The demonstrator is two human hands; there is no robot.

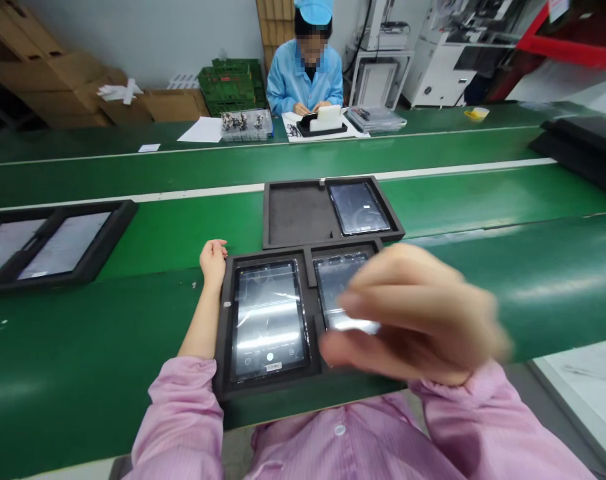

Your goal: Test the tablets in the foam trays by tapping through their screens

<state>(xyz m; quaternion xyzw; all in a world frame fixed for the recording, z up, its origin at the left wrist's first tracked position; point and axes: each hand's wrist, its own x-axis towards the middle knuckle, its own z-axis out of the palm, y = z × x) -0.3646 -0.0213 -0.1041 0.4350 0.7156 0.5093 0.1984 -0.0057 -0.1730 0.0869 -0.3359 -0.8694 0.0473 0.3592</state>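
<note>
In front of me lies a black foam tray (310,320) with two compartments. Its left compartment holds a tablet (267,327) with a lit screen and reflections across it. A second tablet (340,280) sits in the right compartment, partly covered by my right hand. My left hand (213,261) is at the tray's far left corner, its fingers bent round the edge. Raised over the right tablet, my right hand (413,313) is blurred by motion. Its thumb and fingers are apart, and nothing shows between them.
Behind this tray touches another foam tray (297,213) with one tablet (360,208) in its right compartment. A third tray (110,233) with two tablets lies left on the green bench. Across it sits a co-worker (305,80) in blue. Black trays (583,150) are stacked right.
</note>
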